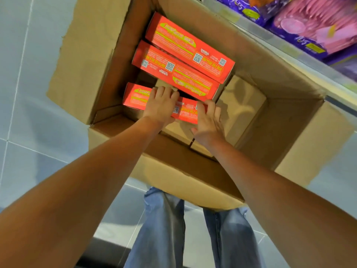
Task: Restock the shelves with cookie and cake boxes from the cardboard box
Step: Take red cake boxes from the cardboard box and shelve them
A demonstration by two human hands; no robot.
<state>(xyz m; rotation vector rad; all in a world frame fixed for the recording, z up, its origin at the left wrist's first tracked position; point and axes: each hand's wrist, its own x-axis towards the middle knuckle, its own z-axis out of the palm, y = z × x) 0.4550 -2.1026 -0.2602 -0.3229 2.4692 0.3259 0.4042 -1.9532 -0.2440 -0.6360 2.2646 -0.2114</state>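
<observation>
An open cardboard box (81, 60) stands on the floor in front of me, its flaps spread outward. Three long red cookie boxes lie inside it. The far red box (185, 45) leans over the middle red box (170, 68). The near red box (135, 96) lies lowest, close to the near wall. My left hand (161, 107) rests on top of this near box with the fingers curled over its far edge. My right hand (207, 120) grips the same box at its right end. The box's middle is hidden under my hands.
A shelf edge (286, 49) runs along the upper right, with purple and pink snack packs (313, 26) on it. Brown inner cardboard (243, 101) fills the box's right half. Grey floor tiles (25, 93) lie to the left. My legs in blue jeans (164, 229) stand below the box.
</observation>
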